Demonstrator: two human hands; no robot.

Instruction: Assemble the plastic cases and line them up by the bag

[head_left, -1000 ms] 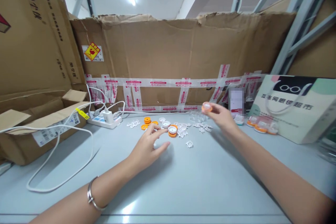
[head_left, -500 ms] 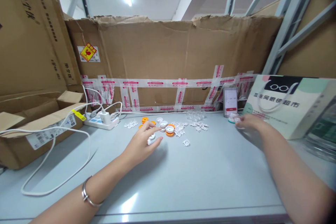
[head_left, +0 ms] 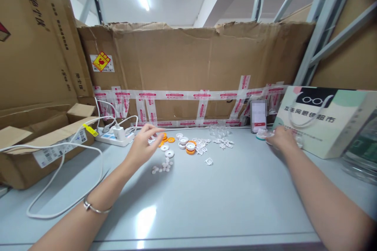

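Note:
My left hand (head_left: 145, 142) hovers over the left part of the small parts, fingers apart and nothing visible in them. Under and beside it lie orange rings (head_left: 171, 140), white rings (head_left: 169, 153) and small pale discs (head_left: 165, 166). White and orange round pieces (head_left: 190, 148) are stacked further right, next to a pile of white lacy parts (head_left: 201, 146). One white part (head_left: 209, 161) lies alone in front. At the right, my right hand (head_left: 279, 139) is at some clear and teal round pieces (head_left: 262, 135) near the phone; its fingertips are partly hidden.
A phone (head_left: 259, 116) leans upright at the back. A paper bag (head_left: 321, 125) and a large clear bottle (head_left: 362, 153) stand at the right. At the left are an open carton (head_left: 17, 160), a power strip (head_left: 113, 139) and a looping white cable (head_left: 101, 164). Cardboard (head_left: 182, 59) walls the back.
My left hand has moved left and up, uncovering white rings and pale discs. My right hand has shifted slightly, its fingers now lower behind the wrist, and clear pieces show beside it.

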